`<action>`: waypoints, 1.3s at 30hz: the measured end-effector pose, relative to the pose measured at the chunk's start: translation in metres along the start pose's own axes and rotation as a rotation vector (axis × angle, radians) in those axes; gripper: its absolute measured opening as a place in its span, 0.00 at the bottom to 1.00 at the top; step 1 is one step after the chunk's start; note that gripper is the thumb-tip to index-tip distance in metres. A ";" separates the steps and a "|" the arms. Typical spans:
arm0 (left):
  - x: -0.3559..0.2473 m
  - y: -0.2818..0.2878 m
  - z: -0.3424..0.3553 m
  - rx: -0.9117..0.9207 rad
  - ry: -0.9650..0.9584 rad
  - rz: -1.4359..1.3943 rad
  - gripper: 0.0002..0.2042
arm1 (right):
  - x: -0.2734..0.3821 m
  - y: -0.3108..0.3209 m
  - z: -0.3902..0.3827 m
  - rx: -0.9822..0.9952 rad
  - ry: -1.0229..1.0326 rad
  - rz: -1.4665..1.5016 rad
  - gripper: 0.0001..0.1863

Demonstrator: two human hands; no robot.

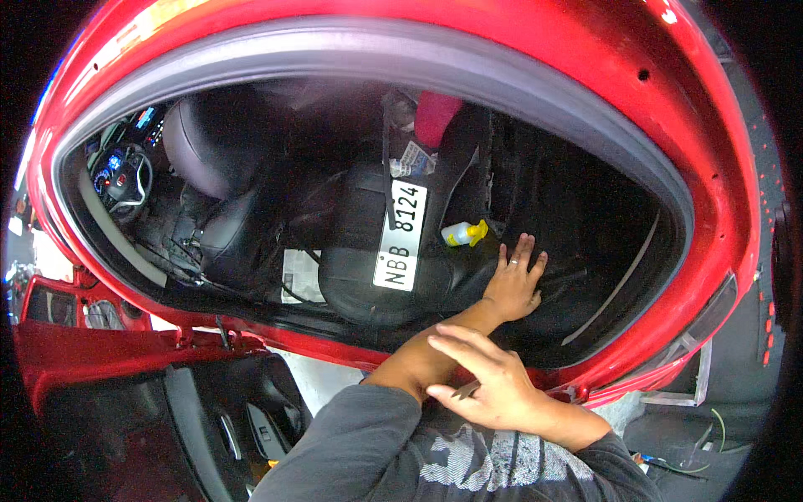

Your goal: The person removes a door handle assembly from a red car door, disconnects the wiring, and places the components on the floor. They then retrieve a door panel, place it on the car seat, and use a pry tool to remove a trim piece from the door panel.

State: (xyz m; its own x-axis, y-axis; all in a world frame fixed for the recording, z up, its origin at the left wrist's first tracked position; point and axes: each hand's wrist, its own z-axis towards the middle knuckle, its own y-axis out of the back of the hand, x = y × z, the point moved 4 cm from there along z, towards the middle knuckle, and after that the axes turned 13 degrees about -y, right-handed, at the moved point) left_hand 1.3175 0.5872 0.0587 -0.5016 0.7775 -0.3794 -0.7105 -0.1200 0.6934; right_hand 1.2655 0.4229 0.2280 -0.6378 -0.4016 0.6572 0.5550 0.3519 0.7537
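Note:
My left hand point(519, 280), with a ring, lies with fingers spread on the dark window area point(585, 251) of a red car point(585, 46), near a yellow-topped spray bottle point(460, 234). My right hand point(493, 385) is lower, over my left forearm, its fingers extended and a small thin, dark blade-like piece point(464, 391) held at the thumb; its exact kind is unclear. Inside the window frame show a white plate point(389, 259) on a black seat point(343, 284) and some crumpled paper point(414, 159).
A steering wheel point(125, 180) and front seat point(209, 142) show at the left. An open red door point(75, 360) with black trim stands at the lower left. A metal frame point(703, 372) and a thin cable point(719, 435) are at the lower right.

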 end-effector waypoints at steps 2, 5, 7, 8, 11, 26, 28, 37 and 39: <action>-0.002 0.022 -0.010 0.044 0.034 -0.041 0.47 | -0.022 0.000 -0.013 -0.001 0.002 0.067 0.34; -0.006 0.040 -0.045 0.027 0.066 -0.076 0.45 | -0.049 0.000 -0.036 0.115 -0.224 0.181 0.30; -0.010 0.036 -0.096 0.025 0.123 -0.053 0.36 | -0.067 -0.001 -0.049 0.160 -0.229 0.071 0.25; -0.003 0.025 -0.136 0.017 0.207 -0.071 0.31 | -0.071 -0.005 -0.058 0.165 -0.201 0.095 0.22; -0.010 0.022 -0.263 0.153 0.484 -0.101 0.22 | -0.087 -0.017 -0.083 0.183 -0.129 0.195 0.13; -0.481 0.025 -0.671 -1.204 2.047 -0.194 0.15 | -0.066 -0.133 -0.170 0.946 0.052 0.282 0.20; -0.576 -0.025 -0.696 -1.808 2.148 -0.265 0.20 | -0.067 -0.140 -0.181 0.926 0.094 0.227 0.18; -0.829 0.149 -0.650 -2.234 1.226 1.154 0.46 | -0.084 -0.138 -0.234 1.020 0.031 0.251 0.12; -0.829 0.209 -0.607 -2.034 1.116 1.297 0.45 | -0.082 -0.136 -0.259 0.983 0.039 0.295 0.13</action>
State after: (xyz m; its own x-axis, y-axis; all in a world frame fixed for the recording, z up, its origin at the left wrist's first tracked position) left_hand 1.2850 -0.4567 0.1462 -0.2847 -0.3399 -0.8964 0.8255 -0.5622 -0.0490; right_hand 1.3807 0.1890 0.0719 -0.5197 -0.2080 0.8286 -0.0074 0.9710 0.2391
